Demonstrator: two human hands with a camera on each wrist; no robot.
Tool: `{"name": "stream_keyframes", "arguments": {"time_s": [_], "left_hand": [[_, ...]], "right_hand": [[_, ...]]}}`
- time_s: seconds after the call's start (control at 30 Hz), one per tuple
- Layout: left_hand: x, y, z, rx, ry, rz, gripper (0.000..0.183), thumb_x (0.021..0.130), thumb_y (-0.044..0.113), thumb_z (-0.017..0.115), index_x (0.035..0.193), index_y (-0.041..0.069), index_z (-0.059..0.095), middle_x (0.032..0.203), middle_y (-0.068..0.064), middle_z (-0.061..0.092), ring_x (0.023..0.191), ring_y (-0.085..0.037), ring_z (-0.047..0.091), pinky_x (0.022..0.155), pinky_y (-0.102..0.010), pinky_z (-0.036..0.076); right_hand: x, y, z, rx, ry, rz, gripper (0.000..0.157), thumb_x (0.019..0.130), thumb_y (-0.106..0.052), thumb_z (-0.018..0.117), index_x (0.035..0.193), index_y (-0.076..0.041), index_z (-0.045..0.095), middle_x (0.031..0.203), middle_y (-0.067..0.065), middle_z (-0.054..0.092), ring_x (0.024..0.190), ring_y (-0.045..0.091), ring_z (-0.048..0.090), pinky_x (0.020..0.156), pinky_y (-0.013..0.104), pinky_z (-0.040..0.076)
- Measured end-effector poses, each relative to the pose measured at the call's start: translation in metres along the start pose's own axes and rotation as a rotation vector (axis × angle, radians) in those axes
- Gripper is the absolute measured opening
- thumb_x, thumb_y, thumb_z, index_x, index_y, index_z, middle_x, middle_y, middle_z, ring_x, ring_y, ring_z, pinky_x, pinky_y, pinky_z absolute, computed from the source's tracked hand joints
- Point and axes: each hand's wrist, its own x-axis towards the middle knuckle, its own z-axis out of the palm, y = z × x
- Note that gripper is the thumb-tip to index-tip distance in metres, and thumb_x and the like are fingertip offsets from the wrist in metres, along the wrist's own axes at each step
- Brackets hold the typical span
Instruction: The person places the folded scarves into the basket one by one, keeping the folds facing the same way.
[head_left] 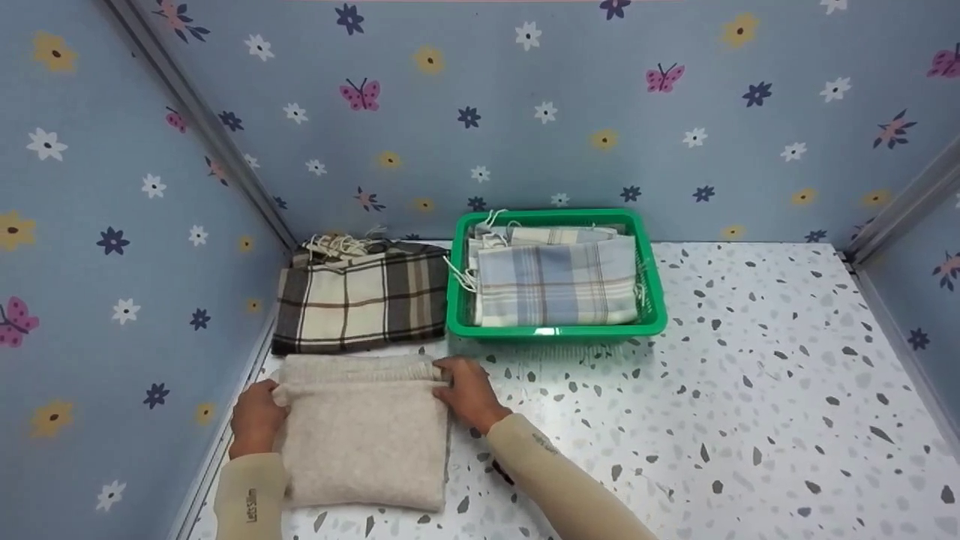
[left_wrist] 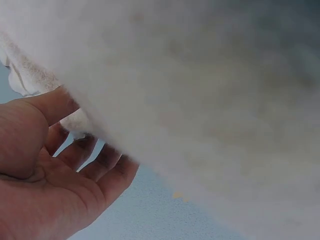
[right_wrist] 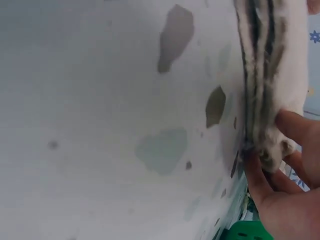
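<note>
A folded beige scarf (head_left: 367,442) lies on the speckled surface at the lower left, its far strip (head_left: 352,367) showing a ribbed edge. My left hand (head_left: 257,420) grips its far left corner; in the left wrist view the thumb (left_wrist: 57,102) is at the cloth's edge and the curled fingers go behind it. At the far right corner, my right hand (head_left: 471,391) pinches the scarf between thumb and fingers. Stacked layers with dark lines (right_wrist: 260,75) show along its side in the right wrist view. The fingertips behind the cloth are partly hidden.
Beyond the beige scarf lies a folded black, brown and cream plaid scarf (head_left: 360,300) with fringe. Beside it stands a green basket (head_left: 555,331) holding folded blue-and-white plaid scarves (head_left: 555,281). Flower-patterned walls (head_left: 525,112) enclose the speckled white surface (head_left: 750,390).
</note>
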Motion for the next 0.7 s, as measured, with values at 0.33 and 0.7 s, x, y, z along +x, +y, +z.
{"name": "stream_keyframes", "arguments": {"time_s": [0.33,0.7], "left_hand": [[-0.002,0.001,0.001,-0.001,0.039,0.016,0.024,0.092,-0.007,0.069,0.114,-0.018,0.065,0.116,-0.042,0.065,0.096,-0.056,0.065,0.082,-0.065,0.052],[-0.001,0.001,0.001,0.037,0.032,0.040,0.031,0.089,-0.007,0.073,0.117,-0.019,0.066,0.119,-0.041,0.066,0.105,-0.059,0.063,0.089,-0.066,0.052]], "right_hand": [[-0.002,-0.005,0.014,-0.200,0.126,-0.064,0.020,0.093,0.010,0.071,0.093,-0.006,0.081,0.089,0.008,0.076,0.089,0.023,0.075,0.074,0.034,0.060],[-0.002,-0.009,0.015,-0.355,0.142,-0.055,0.021,0.094,0.006,0.064,0.094,-0.007,0.081,0.084,0.007,0.073,0.082,0.020,0.074,0.069,0.032,0.059]]}}
